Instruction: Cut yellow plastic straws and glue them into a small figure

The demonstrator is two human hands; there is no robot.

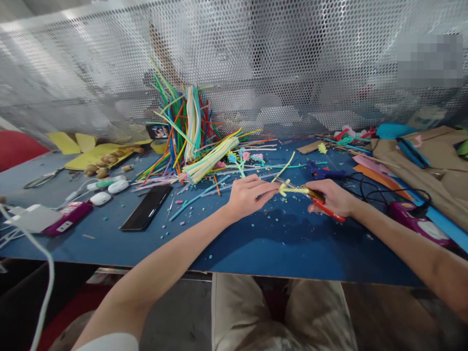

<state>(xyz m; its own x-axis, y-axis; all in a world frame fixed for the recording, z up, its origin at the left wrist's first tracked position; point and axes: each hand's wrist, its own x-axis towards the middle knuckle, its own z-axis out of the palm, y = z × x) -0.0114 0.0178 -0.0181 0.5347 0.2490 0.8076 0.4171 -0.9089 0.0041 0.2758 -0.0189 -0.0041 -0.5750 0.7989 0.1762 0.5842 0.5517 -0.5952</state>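
Observation:
Over the table's middle, my left hand (252, 196) pinches a short, bent yellow pipe cleaner (292, 190) between its fingertips. My right hand (331, 196) is wrapped round red-handled pliers (329, 209), whose jaws lie at the right end of the yellow piece. My fingers partly hide the tool, so whether its jaws grip the piece is unclear. Just behind my left hand are small pipe-cleaner flowers (245, 156) in blue and pink. A longer yellow-green pipe cleaner (285, 165) slants up behind the piece I hold.
Bundled pipe cleaners (192, 124) stand by the perforated metal screen (292, 63). A black phone (146, 208) lies left of my hands. Behind my right hand is a blue glue gun (323, 171). Purple power strips (419, 222) (69, 218) flank the work area. Tiny scraps dot the blue tabletop (252, 248).

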